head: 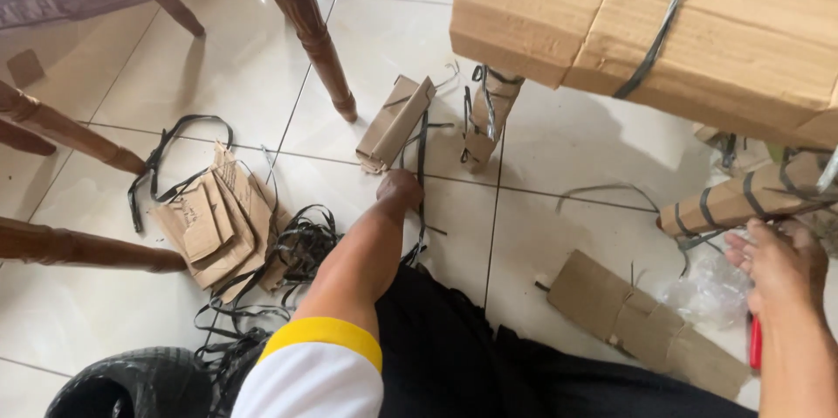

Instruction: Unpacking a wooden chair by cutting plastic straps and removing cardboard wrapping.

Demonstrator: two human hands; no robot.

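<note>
Glossy cream floor tiles [218, 69] with dark grout lines fill the view, with turned wooden chair legs [310, 30] standing at 11 to 12 o'clock and further legs along the 9 o'clock edge. Left hand [400, 187], near centre, is stretched forward and down to the floor, fingers curled on a black plastic strap [422, 156] that runs up toward a folded cardboard piece [394, 124] lying just beyond it at 12 o'clock; the hand appears closed on the strap, though the fingertips are hidden. Right hand [779, 263], at 3 o'clock, has its fingers bent near a strapped cardboard roll [742, 198]; a red handle [755, 344] shows below the wrist, and whether the hand grips it I cannot tell. A second strapped cardboard piece [483, 126] stands just right of the folded one. Large corrugated carton [698, 25], bound with dark strapping, occupies 1 to 2 o'clock. Stack of flat cardboard offcuts [214, 226] lies at 9 o'clock, with a tangle of loose black straps [301, 248] beside it. Flat cardboard strip [642, 322] lies at 4 o'clock, with crumpled clear plastic [711, 287] just beside it. Black tyre [131, 383] sits at 7 o'clock.
</note>
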